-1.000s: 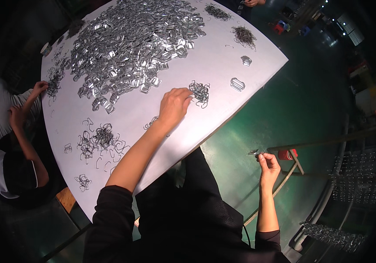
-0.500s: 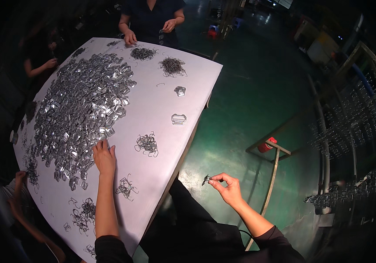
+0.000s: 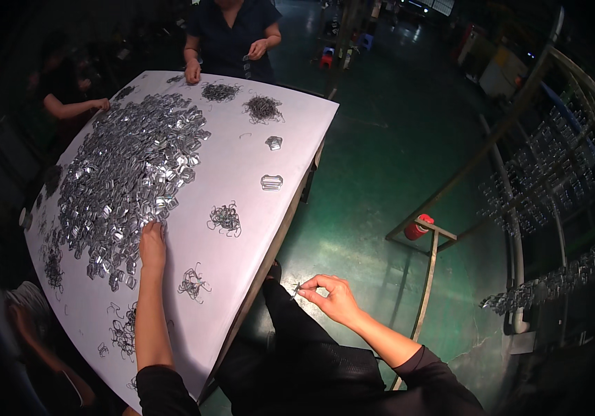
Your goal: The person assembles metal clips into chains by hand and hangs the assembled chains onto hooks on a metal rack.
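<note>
A broad heap of shiny metal buckles (image 3: 127, 163) covers the left and middle of the white table (image 3: 238, 267). At the heap's near right edge is my left hand (image 3: 152, 248), its fingers drawn together on the buckles; what sits between the fingertips is hidden. Off the table's right side, over the floor, my right hand (image 3: 332, 298) pinches a small metal piece (image 3: 295, 291) between thumb and fingers. That piece is seen nearly edge-on, so its shape is unclear. Two small stacks of buckles, one nearer (image 3: 272, 182) and one farther (image 3: 274, 143), lie near the table's right edge.
Piles of bent wire hooks (image 3: 225, 218) are scattered around the heap, one nearer me (image 3: 192, 283). A co-worker (image 3: 231, 41) stands across the table; others are at its left side. Right of me are a metal frame (image 3: 426, 298), a red container (image 3: 419, 227) and racks of hanging metal pieces (image 3: 547, 295).
My right hand has moved left toward the table with the small metal piece. My left hand's fingers have curled in more at the heap. The view has shifted slightly.
</note>
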